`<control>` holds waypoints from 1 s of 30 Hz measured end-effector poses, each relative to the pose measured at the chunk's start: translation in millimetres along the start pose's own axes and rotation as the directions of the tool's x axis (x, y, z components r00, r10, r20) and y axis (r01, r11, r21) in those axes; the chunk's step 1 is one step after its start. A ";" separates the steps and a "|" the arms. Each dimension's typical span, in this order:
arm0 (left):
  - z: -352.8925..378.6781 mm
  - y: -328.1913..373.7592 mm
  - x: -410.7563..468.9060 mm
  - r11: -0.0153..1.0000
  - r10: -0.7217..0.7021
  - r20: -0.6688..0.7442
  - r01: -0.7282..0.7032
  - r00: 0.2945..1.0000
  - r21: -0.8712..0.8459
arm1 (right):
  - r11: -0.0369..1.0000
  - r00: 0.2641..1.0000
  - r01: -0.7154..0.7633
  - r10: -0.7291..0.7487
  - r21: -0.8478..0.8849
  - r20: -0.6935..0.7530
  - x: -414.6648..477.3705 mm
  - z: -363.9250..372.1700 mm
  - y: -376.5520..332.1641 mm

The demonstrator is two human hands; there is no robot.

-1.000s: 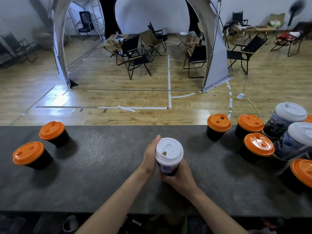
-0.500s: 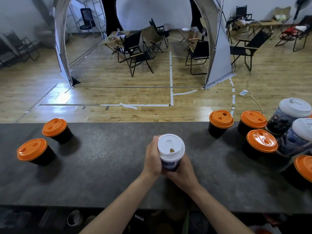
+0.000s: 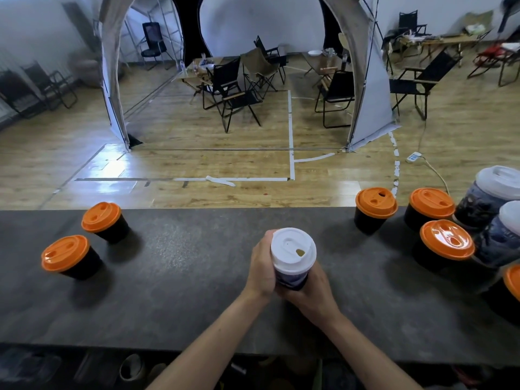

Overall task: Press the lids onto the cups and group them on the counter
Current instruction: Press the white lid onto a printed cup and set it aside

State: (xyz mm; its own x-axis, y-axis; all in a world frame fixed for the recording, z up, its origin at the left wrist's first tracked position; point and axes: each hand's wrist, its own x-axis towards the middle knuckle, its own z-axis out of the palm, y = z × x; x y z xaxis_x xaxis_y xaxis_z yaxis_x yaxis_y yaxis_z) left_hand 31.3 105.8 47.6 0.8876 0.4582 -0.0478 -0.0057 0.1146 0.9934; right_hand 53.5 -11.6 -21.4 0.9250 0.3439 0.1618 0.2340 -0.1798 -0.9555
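- L hand: fingers curled round left side of cup, thumb up near the lid rim; firm wrap, not spread.
- R hand: cups the lower right and near side of same cup, fingers curled under/around; fingertips hidden.
- Cup: bottom centre of frame, over counter, tall paper body w/ dark blue print. Base hidden by hands, can't tell if it touches the counter.
- Lid: white plastic, round, raised rim, small sip hole showing brown; sits level on cup rim.
- Counter: dark grey, speckled, matte stone look, long slab across the frame.
- Left of frame: upper-left cup and lower-left cup, short, black, tapered, glossy orange lids; near each other, not touching, well apart from held cup.
- Right of frame, cluster: cup A, cup B, cup C, cup D (cut by edge), all short black w/ orange lids.
- Tall cup 1 and tall cup 2: printed, white lids, far right, just beside B and C.
- Bkgd, top half: wood-plank floor w/ white tape lines, black folding chairs, grey arched tent.
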 end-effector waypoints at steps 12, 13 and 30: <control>1.9 5.8 2.3 0.996 -0.084 -0.014 0.083 0.996 -0.015 | 1.000 1.000 0.011 -0.011 -0.009 -0.005 1.3 -0.4 1.8; -0.3 7.3 5.7 0.995 -0.096 0.003 0.096 0.995 -0.001 | 1.000 1.000 0.009 -0.009 -0.010 -0.010 1.2 -1.0 1.7; -9.6 11.4 19.1 0.975 -0.222 0.151 0.220 0.963 0.027 | 0.999 1.000 -0.017 0.018 -0.027 0.018 0.0 -3.2 3.9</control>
State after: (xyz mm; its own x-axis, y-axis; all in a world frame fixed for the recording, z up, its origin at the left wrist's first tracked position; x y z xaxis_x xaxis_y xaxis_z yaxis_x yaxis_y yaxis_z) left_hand 43.7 124.3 57.0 0.9259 0.2828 -0.2503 0.2022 0.1886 0.9610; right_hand 55.4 -15.2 -24.3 0.9234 0.3573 0.1404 0.2261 -0.2108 -0.9510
